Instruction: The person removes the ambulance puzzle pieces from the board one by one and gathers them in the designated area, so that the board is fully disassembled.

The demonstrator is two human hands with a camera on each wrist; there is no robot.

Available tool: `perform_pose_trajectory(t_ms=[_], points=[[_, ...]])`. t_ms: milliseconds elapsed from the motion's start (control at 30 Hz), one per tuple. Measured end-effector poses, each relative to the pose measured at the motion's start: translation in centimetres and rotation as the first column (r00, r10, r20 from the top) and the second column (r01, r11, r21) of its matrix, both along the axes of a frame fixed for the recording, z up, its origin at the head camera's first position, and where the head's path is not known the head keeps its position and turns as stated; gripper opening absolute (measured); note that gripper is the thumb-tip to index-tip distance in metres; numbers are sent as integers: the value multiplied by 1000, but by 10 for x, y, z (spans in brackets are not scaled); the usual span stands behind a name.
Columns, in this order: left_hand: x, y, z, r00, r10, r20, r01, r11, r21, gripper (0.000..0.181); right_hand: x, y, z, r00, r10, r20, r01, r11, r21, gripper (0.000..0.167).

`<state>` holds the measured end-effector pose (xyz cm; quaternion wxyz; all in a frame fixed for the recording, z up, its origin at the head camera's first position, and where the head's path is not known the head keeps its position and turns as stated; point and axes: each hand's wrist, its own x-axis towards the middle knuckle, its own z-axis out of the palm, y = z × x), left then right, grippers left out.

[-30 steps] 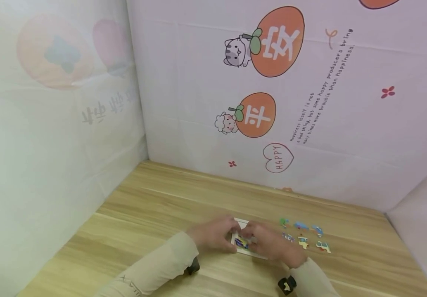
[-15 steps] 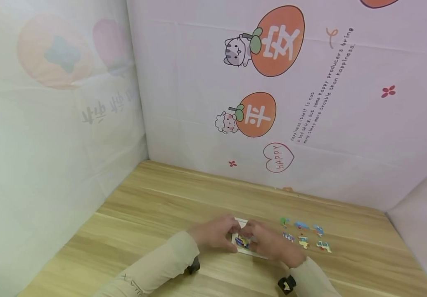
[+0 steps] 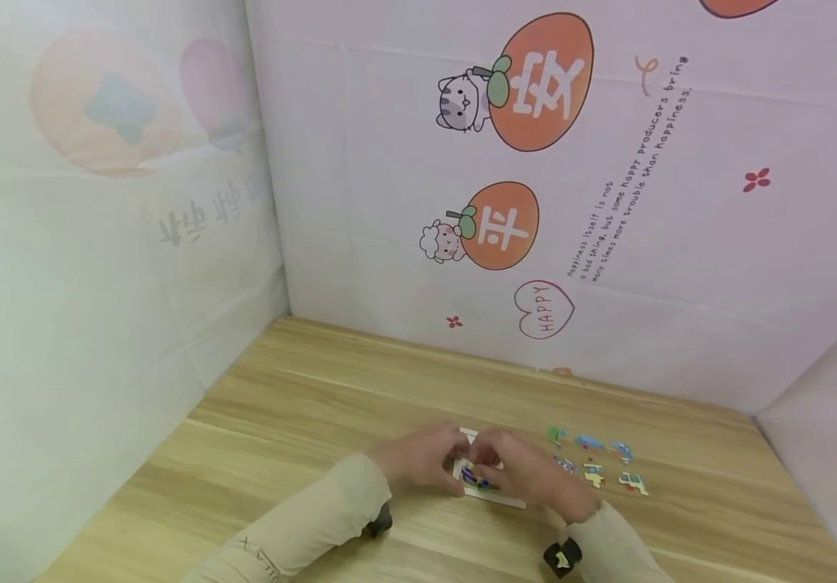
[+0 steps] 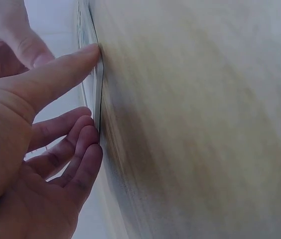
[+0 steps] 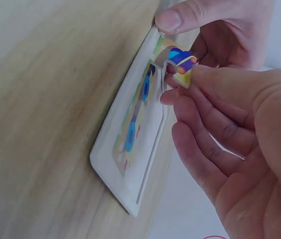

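Observation:
A small white-rimmed puzzle tray (image 3: 507,501) lies flat on the table, with part of a colourful picture in it. My left hand (image 3: 420,461) holds the tray's left side, its thumb (image 4: 63,74) at one point along the edge and its curled fingers (image 4: 83,167) at another. Over the tray, my right hand (image 3: 524,468) pinches a purple, blue and yellow puzzle piece (image 5: 183,62) between thumb and fingers. That piece stands tilted at the upper part of the picture in the right wrist view. Whether it touches the pieces beneath is unclear.
Several loose puzzle pieces, among them a light blue one (image 3: 590,441) and a pale yellow one (image 3: 633,483), lie in two rows right of the tray. The wooden table (image 3: 302,405) meets printed white cloth walls (image 3: 360,267) at the back and sides.
My right hand's fingers have shifted slightly over the tray, and the dark blue part of the picture shows differently beneath them. My left hand and the loose pieces stay in place.

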<state>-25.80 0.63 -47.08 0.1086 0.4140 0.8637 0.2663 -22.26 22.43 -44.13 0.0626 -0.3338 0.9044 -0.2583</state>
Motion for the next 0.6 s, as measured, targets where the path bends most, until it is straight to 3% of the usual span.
perform_pose_trajectory(t_ms=[233, 400, 600], points=[[-1, 1, -4, 1000, -8, -18, 7, 1000, -18, 48, -2, 4, 0, 999, 22, 36, -19, 997, -81, 6], [0, 1, -2, 999, 6, -37, -8, 999, -33, 53, -3, 16, 9, 999, 30, 32, -26, 993, -113, 5], [1, 2, 1, 999, 20, -49, -22, 998, -53, 53, 4, 41, 23, 999, -34, 24, 36, 995, -95, 8]])
